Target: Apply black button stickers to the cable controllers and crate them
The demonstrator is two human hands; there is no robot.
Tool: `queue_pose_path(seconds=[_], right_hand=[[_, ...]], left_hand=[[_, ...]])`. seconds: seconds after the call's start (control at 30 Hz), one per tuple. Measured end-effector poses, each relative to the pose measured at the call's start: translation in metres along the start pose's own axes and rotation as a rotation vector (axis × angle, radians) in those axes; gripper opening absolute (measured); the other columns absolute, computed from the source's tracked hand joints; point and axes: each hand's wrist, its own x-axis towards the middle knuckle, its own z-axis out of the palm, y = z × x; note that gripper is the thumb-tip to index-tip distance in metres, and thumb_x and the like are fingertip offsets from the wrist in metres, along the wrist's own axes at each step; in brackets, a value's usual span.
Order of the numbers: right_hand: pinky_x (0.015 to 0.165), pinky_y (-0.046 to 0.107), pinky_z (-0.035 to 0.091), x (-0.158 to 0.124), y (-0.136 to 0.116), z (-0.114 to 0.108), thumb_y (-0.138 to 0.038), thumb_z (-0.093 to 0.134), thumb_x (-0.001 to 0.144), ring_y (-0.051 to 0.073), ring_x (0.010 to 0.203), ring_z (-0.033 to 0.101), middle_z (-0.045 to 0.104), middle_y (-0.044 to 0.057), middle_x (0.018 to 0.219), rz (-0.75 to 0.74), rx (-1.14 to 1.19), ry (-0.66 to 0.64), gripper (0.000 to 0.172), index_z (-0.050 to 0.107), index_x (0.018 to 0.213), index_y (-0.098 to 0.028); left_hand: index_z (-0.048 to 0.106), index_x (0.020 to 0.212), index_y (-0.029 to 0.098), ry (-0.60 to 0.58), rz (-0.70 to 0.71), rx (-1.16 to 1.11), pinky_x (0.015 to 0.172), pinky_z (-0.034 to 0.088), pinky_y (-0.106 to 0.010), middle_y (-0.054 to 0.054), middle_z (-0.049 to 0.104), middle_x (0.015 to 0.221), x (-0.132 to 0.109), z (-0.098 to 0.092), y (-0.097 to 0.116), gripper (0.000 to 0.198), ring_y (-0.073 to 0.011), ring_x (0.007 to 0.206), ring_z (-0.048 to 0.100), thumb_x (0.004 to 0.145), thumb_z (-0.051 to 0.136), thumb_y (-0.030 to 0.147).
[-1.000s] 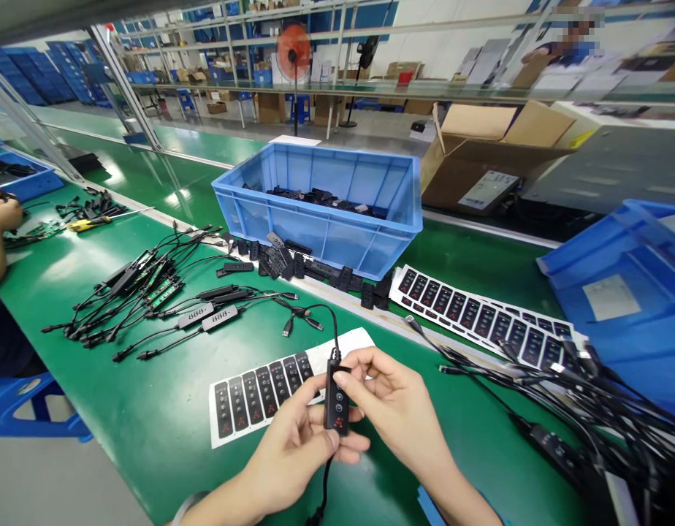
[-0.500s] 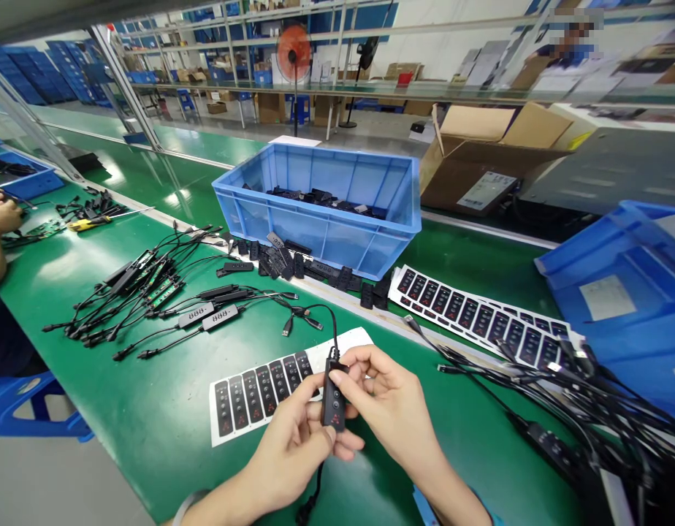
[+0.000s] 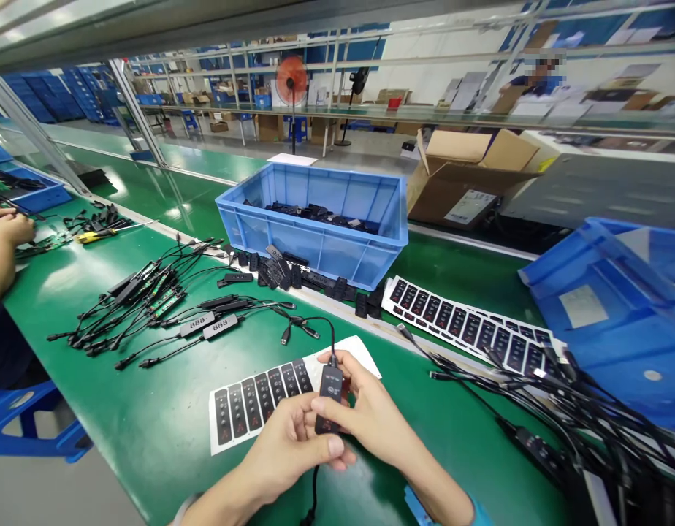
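Note:
Between my two hands is a small black inline cable controller (image 3: 331,383) with red and white markings on its face; a cable leaves it at each end. My left hand (image 3: 294,438) is closed around its lower end, thumb at the bottom edge. My right hand (image 3: 364,409) grips its right side, with the thumb lying across the face. Under and left of the hands lies a white label sheet (image 3: 261,394) bearing a row of black stickers; its right part is bare and partly hidden by my hands.
Bundled cables with controllers (image 3: 145,292) lie to the left, near loose black casings (image 3: 277,270). A blue bin (image 3: 315,245) of black parts stands behind. More label sheets (image 3: 469,321), tangled cables (image 3: 557,431) and a blue crate (image 3: 605,314) are at right. A co-worker's hands (image 3: 9,226) are far left.
My right thumb has slid down from the controller's upper part to its lower part, uncovering the upper markings. The camera view has tilted up slightly.

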Motion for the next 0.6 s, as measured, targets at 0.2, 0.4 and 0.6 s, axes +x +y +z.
queue_pose_path(seconds=[0.2, 0.4, 0.6], right_hand=[[0.055, 0.026, 0.046, 0.008, 0.017, -0.002, -0.050, 0.040, 0.094, 0.015, 0.057, 0.054, 0.057, 0.000, 0.065, -0.024, -0.074, 0.081, 0.043, 0.067, 0.101, -0.017], [0.066, 0.028, 0.050, -0.003, 0.003, -0.003, -0.037, 0.050, 0.091, 0.018, 0.073, 0.062, 0.068, 0.004, 0.085, -0.171, -0.140, 0.138, 0.045, 0.055, 0.131, -0.018], [0.052, 0.028, 0.048, -0.056, -0.031, -0.085, -0.045, 0.039, 0.095, 0.018, 0.057, 0.062, 0.068, 0.003, 0.072, -0.128, -0.349, 0.646, 0.047, 0.056, 0.130, -0.018]], left_hand=[[0.065, 0.096, 0.009, 0.107, -0.011, 0.047, 0.051, 0.052, -0.021, -0.011, 0.072, 0.080, 0.004, -0.002, -0.009, 0.049, -0.0120, 0.054, 0.064, 0.076, 0.072, 0.053], [0.062, 0.118, 0.013, 0.024, 0.104, 0.366, 0.079, 0.057, -0.032, -0.014, 0.072, 0.099, -0.001, -0.005, -0.010, 0.051, -0.0207, 0.083, 0.070, 0.081, 0.067, 0.047], [0.053, 0.135, 0.032, 0.012, 0.362, 1.399, 0.096, 0.053, -0.044, -0.006, 0.057, 0.138, -0.023, -0.045, -0.012, 0.046, -0.0301, 0.119, 0.058, 0.089, 0.053, 0.037]])
